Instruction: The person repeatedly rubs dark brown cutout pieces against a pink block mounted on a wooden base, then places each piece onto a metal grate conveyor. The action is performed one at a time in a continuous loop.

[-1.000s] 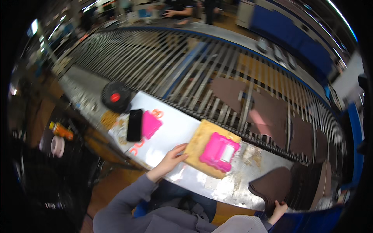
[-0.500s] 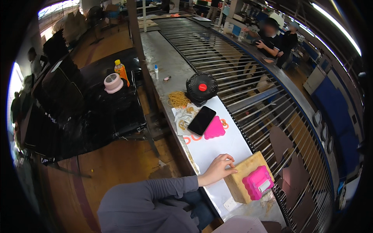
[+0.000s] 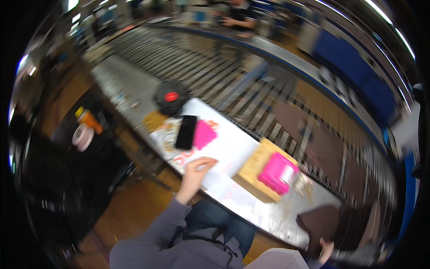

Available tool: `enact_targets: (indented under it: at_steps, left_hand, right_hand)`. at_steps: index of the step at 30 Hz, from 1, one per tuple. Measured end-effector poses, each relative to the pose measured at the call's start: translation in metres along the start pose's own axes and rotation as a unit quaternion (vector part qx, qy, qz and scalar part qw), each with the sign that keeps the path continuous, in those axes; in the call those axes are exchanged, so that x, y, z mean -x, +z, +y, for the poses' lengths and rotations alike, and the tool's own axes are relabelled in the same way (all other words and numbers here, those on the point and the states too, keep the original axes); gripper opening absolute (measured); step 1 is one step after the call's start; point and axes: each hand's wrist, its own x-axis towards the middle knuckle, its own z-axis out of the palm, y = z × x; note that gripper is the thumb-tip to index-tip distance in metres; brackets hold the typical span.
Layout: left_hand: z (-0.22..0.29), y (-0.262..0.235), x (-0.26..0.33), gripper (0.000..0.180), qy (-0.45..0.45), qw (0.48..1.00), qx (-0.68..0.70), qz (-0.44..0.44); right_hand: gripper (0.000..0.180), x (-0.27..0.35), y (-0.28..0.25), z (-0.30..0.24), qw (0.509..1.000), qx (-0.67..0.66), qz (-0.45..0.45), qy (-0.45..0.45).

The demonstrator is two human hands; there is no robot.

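My left hand [image 3: 197,174] is over the near edge of the white sheet [image 3: 230,134]. Its fingers are loosely curled, with a small gap to the thumb and nothing visible between them. To its right, a pink scalloped block [image 3: 274,174] with a pale label lies on a yellowish rectangular block [image 3: 251,172]. At the lower right, my right hand [image 3: 326,251] grips the near edge of some dark brown flat cut pieces [image 3: 320,222]; blur partly hides its fingers. A black phone [image 3: 186,133] lies beside a second pink piece [image 3: 204,134] on the sheet.
A black fan [image 3: 171,97] with a red centre stands beyond the phone, next to yellow rubber bands [image 3: 155,121]. A slatted roller conveyor [image 3: 233,94] runs along the far side, carrying brown pieces. Left, a black-covered table holds an orange bottle [image 3: 89,120] and pink round container [image 3: 83,136]. Another person [image 3: 239,18] stands across.
My view has swung to the right. My left hand has moved away from the yellowish block, back toward the phone. My right hand has come into view at the brown pieces.
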Motion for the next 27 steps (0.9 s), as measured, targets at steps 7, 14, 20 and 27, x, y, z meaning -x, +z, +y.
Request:
enact_targets:
  at_steps: [7, 14, 20, 27]
  left_hand:
    - [-0.004, 0.011, -0.041, 0.031, -0.039, 0.991, 0.119, -0.041]
    - [0.009, 0.117, -0.178, 0.037, -0.075, 0.959, 0.092, -0.258]
    - [-0.072, 0.234, -0.316, 0.046, -0.129, 0.950, -0.023, -0.282]
    - [-0.105, 0.326, -0.366, 0.045, -0.112, 0.967, -0.135, -0.187]
  right_hand:
    - [0.063, 0.011, 0.007, 0.002, 0.989, 0.133, 0.070, -0.003]
    - [0.065, 0.044, -0.010, -0.035, 0.981, 0.176, 0.073, 0.033]
    - [0.071, 0.057, 0.006, -0.062, 0.991, 0.121, 0.053, 0.001]
    - [0.084, 0.081, 0.001, -0.080, 0.988, 0.104, 0.084, 0.083]
